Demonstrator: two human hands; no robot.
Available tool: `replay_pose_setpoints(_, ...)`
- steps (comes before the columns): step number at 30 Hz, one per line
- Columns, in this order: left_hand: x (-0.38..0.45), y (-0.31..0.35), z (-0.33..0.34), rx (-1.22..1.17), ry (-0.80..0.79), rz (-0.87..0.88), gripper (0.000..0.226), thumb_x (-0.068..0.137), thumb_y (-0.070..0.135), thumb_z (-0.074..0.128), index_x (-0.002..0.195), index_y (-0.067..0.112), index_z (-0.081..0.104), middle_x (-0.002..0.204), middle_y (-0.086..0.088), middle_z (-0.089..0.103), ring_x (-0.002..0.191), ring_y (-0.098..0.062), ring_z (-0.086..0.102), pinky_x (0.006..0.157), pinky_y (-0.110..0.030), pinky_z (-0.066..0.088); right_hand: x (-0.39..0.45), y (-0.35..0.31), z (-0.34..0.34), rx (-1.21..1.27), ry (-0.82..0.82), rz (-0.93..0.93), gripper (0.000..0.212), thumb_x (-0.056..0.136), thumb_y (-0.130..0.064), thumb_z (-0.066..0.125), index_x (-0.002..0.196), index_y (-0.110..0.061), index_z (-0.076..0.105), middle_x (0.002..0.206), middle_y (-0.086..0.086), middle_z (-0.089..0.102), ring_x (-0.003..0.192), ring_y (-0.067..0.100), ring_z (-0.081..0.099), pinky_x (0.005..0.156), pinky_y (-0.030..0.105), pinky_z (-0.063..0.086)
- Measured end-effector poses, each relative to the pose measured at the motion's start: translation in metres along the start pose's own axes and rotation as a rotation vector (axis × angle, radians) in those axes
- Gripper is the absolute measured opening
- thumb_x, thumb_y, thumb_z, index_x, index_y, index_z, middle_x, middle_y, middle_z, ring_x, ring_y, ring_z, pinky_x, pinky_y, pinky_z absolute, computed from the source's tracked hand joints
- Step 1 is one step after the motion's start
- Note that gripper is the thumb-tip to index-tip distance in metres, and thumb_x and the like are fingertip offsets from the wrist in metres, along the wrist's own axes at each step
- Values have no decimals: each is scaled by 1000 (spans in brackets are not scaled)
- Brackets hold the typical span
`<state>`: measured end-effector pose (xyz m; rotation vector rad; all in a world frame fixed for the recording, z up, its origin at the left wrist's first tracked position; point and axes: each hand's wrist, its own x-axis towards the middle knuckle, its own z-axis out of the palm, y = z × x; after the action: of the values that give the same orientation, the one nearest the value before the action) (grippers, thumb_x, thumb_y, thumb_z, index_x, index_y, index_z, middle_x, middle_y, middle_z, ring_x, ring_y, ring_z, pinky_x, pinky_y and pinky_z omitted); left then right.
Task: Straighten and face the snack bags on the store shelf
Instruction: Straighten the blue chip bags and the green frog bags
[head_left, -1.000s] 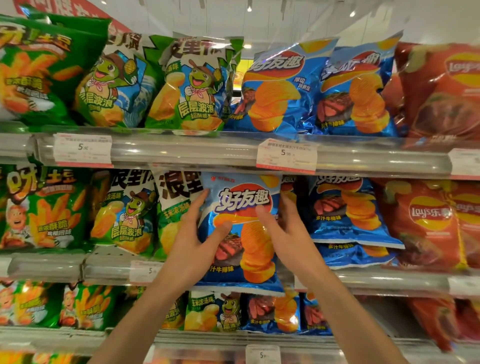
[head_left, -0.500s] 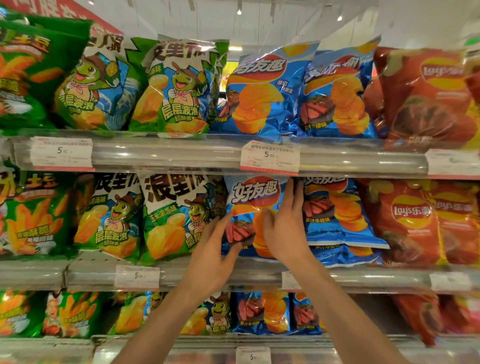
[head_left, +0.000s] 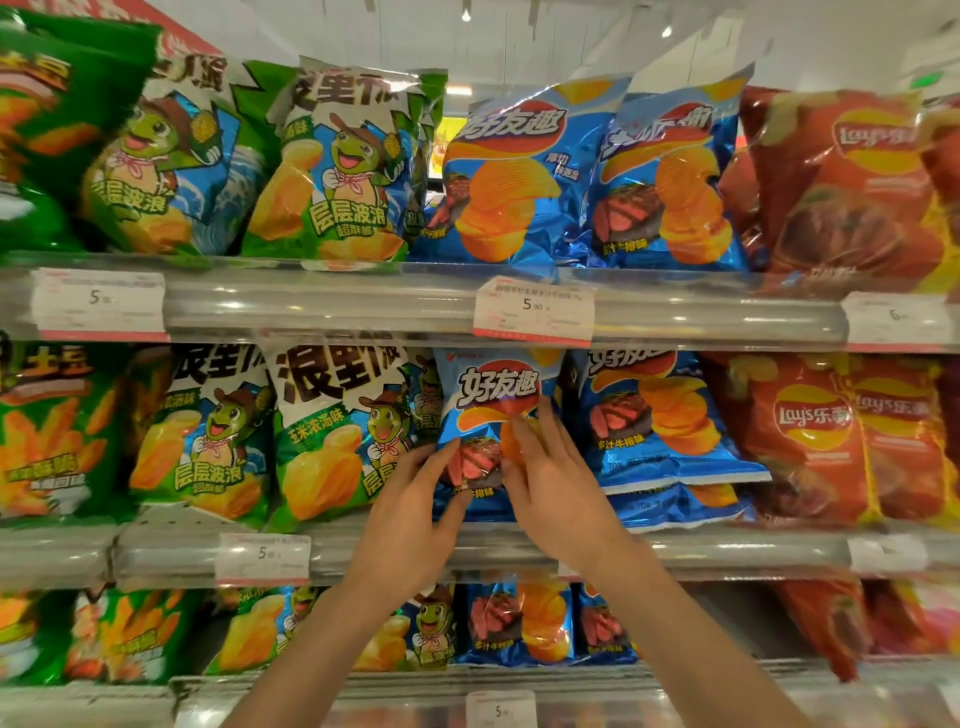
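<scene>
On the middle shelf (head_left: 519, 551) of a supermarket snack aisle, I have both hands on a blue steak-flavour crisp bag (head_left: 493, 395), which stands upright with its front label facing out, directly below the 5.90 price tag (head_left: 533, 310). My left hand (head_left: 410, 525) lies against the bag's lower left edge, fingers nearly straight and spread, the fingertips touching the foil rather than curling round it. My right hand (head_left: 550, 478) lies flat on the bag's front at its lower right, fingers extended and pressing; neither hand grips anything. Left of the bag stands a green corn-soup wave-chip bag (head_left: 332, 431), touching it or nearly so; right of it, a second blue steak bag (head_left: 660, 415) leans forward over another blue bag lying flat beneath it.

As I judge it, the step in hand is seating this bag square in its row. To do it well I would keep the pressure light and even from both palms so the foil does not crumple or the crisps crack, nudge the base back until it sits behind the shelf lip, and check that the top edge runs level under the price tag. The leaning neighbour on the right looks like the next one needing attention
</scene>
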<state>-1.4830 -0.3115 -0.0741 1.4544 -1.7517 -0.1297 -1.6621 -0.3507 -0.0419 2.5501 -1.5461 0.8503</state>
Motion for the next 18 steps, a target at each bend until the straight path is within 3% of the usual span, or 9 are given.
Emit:
replay_pose_setpoints(3,-2,0,-6,-71,-13,-21,55,96,28,63,147,32,43,142,11,41,129,-7,45,106,-20,39,-3,-1,-6,205,10,40,59,102,-34,48,155,-19,28,166,4,4,153,21,3,124,36,12)
replay_pose_setpoints(6,-8,2,-14,-165,27,-24,46,95,26,65,136,39,50,132,21,44,122,-1,50,101,-13,42,-17,-3,-17,355,43,57,52,100,-33,54,149,-25,42,160,-12,24,149,8,19,120,32,27)
replay_pose_setpoints(10,-21,9,-20,-296,149,-98,34,95,26,65,128,35,58,127,15,57,113,2,56,99,-32,51,-52,-2,-31,556,87,124,38,98,-35,56,136,-32,53,134,-24,53,126,-4,48,106,23,42)
replay_pose_setpoints(14,-38,29,-16,-386,189,-149,27,96,25,63,121,35,61,113,19,65,105,4,59,85,-15,50,-84,17,-41,718,71,274,27,96,-34,57,122,-41,57,106,-28,66,102,-5,62,81,17,52)
replay_pose_setpoints(18,-47,47,1,-444,150,-229,25,96,28,62,119,37,60,107,28,65,100,7,62,77,-5,47,-108,51,-53,780,92,356,25,97,-23,59,119,-34,60,97,-18,73,93,-1,67,81,20,51)
